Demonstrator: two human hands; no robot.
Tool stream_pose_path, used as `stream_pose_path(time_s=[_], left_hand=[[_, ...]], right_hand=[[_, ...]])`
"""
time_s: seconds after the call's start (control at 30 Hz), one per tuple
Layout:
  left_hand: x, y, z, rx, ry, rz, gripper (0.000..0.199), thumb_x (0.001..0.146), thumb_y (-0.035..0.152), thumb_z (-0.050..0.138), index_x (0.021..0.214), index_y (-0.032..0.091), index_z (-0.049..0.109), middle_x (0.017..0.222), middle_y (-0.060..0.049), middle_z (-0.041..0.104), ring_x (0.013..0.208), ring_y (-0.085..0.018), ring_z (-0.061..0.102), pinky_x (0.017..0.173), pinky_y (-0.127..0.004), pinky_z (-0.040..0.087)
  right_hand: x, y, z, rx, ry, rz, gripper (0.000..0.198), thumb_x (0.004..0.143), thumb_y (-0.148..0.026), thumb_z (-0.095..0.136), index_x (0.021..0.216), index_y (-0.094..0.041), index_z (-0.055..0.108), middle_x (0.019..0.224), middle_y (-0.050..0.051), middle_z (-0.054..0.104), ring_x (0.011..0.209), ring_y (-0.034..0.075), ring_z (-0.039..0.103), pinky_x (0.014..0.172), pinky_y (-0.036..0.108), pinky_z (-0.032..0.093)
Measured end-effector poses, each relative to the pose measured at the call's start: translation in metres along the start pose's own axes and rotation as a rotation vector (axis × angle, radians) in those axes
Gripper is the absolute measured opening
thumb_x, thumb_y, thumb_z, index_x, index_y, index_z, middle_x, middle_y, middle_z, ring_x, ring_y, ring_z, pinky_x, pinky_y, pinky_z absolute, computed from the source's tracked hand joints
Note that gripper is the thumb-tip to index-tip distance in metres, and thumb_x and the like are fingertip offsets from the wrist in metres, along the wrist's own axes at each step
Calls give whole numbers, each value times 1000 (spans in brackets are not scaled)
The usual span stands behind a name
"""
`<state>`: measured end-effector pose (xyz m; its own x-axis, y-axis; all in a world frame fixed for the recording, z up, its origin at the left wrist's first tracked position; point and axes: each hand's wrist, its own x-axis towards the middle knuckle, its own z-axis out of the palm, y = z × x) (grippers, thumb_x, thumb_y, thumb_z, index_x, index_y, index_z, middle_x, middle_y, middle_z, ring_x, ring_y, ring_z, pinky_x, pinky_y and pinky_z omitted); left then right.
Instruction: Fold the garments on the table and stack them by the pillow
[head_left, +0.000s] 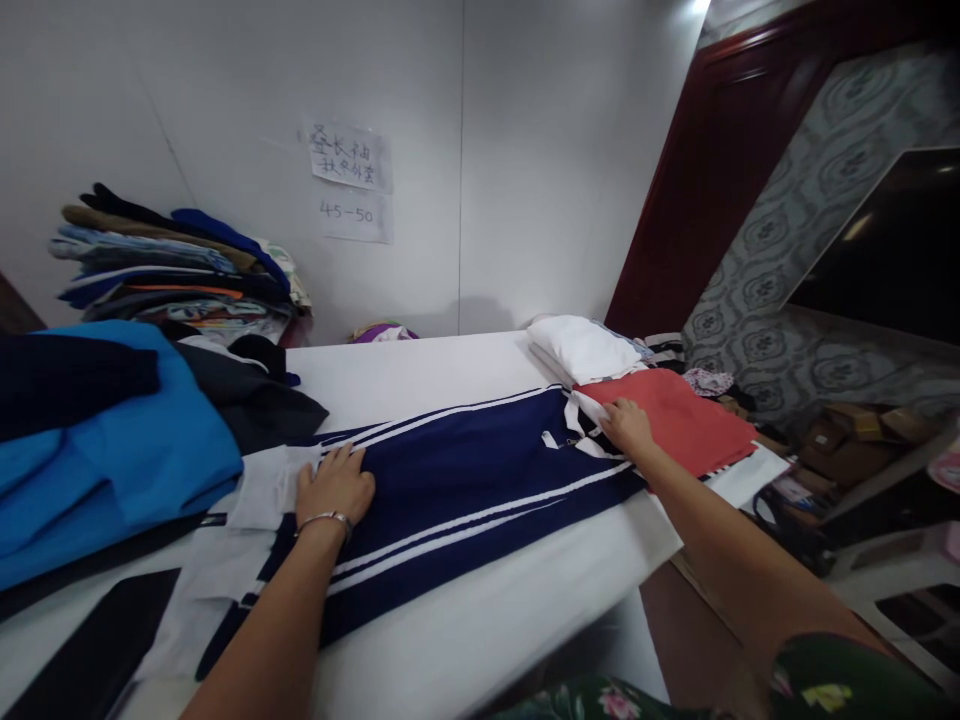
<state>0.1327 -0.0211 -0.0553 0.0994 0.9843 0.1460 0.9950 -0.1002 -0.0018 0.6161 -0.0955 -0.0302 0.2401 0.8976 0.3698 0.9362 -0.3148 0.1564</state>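
Observation:
A navy blue collared top (457,455) with white double stripes lies stretched across the white table, its white collar (592,447) and short front zip to the right. On its left end rests my left hand (335,490), fingers laid out over the navy and white cloth, a bracelet on the wrist. My right hand (626,425) is at the collar end, its fingers closed on the collar's edge. White fabric (232,545) spreads beneath and beside the top's left end.
Folded clothes are stacked (180,270) at the back left, with a bright blue garment (142,430) in front. On the right lie a folded white garment (589,348) and a red one (682,415). The table's edge (540,640) runs close to me. Handwritten papers (352,185) hang on the wall.

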Motion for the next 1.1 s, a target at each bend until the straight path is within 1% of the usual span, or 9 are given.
stream_pose_path(time_s=[0.07,0.13,0.23,0.4,0.67,0.83,0.97,1.03,1.1], left_hand=[[0,0,1,-6,-10,-1,49,86,22,32,131,20,52,149,-8,39,137,-23,32,109,-50,22],[1,0,1,-11,-14,2,50,86,22,33,132,19,51,149,-8,38,137,-24,32,109,-51,21],[1,0,1,-25,-9,3,50,85,22,34,132,18,51,149,-9,38,137,-24,32,109,-51,21],[1,-1,3,-43,32,14,48,84,23,35,127,18,56,147,-9,42,135,-26,35,109,-52,22],[1,-2,7,-38,51,21,49,84,23,33,128,18,55,147,-9,42,135,-25,35,108,-53,22],[0,0,5,-46,50,7,48,84,23,33,127,19,55,147,-9,42,136,-24,35,109,-51,22],[0,2,0,-40,26,1,47,84,22,33,125,20,56,147,-8,41,136,-23,34,109,-50,22],[0,2,-1,-38,17,4,47,84,23,33,124,21,56,147,-8,41,136,-23,34,109,-50,22],[0,3,-2,-39,20,6,46,84,23,32,124,21,56,147,-8,41,136,-23,34,109,-50,22]], right_hand=[[-2,-1,2,-20,24,-16,36,87,-25,49,120,-15,58,124,18,56,106,31,51,84,40,40],[-3,1,5,-48,49,-48,36,86,-24,51,121,-16,57,131,17,52,110,31,49,85,41,39],[-5,4,9,-79,66,-101,28,86,-26,53,111,-16,61,131,17,53,115,31,47,87,41,38],[-7,7,15,-98,123,-210,33,85,-26,54,116,-14,58,139,18,47,128,32,38,92,42,36],[-4,6,19,-13,102,-188,26,84,-19,49,106,-11,61,135,20,52,127,34,39,94,46,33],[6,-2,21,91,112,-144,21,85,-16,46,93,-15,65,127,16,59,125,31,41,95,46,33],[15,-4,15,162,124,-91,20,87,-24,47,83,-19,66,128,11,59,121,26,47,92,39,38],[19,1,11,190,119,-42,22,87,-26,46,79,-19,66,117,10,65,109,23,55,86,33,41],[21,8,8,204,97,24,25,87,-26,45,76,-17,65,95,9,70,88,20,62,74,29,44]])
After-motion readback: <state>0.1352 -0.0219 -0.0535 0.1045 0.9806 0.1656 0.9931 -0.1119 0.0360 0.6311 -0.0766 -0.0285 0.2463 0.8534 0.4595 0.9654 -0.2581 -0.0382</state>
